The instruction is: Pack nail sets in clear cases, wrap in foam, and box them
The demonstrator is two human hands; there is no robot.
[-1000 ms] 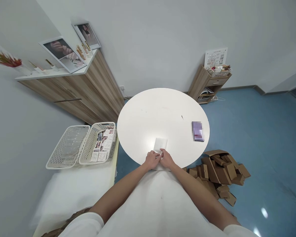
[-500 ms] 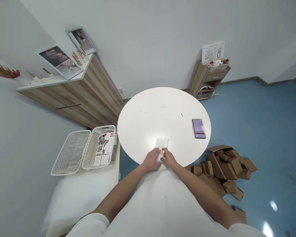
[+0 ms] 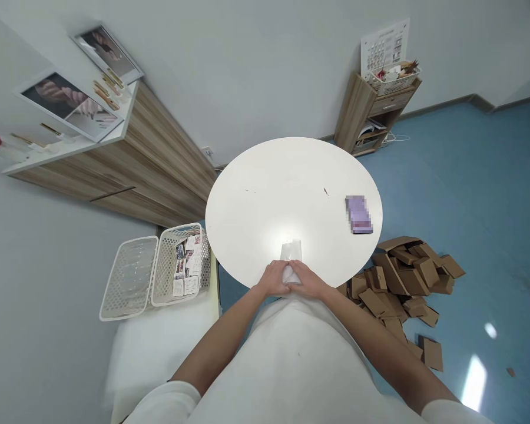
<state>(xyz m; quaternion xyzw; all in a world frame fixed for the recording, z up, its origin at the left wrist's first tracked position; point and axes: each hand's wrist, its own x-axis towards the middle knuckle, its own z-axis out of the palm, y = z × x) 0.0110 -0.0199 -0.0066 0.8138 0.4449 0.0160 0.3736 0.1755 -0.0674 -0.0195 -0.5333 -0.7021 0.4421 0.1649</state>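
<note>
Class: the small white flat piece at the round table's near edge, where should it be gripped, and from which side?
Probably by its long side edges at the near end, from the near rim of the table: the white piece lies flat, pointing away, and the left hand and right hand meet there.

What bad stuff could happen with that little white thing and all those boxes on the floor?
1. The small white flat packet sits at the near rim of the round white table, gripped by the left hand and right hand; it might slip off.
2. The flat purple thing lies close to the table's right rim and could get knocked down.
3. The brown cardboard boxes lie scattered on the blue floor beside the table; someone could trip.
</note>
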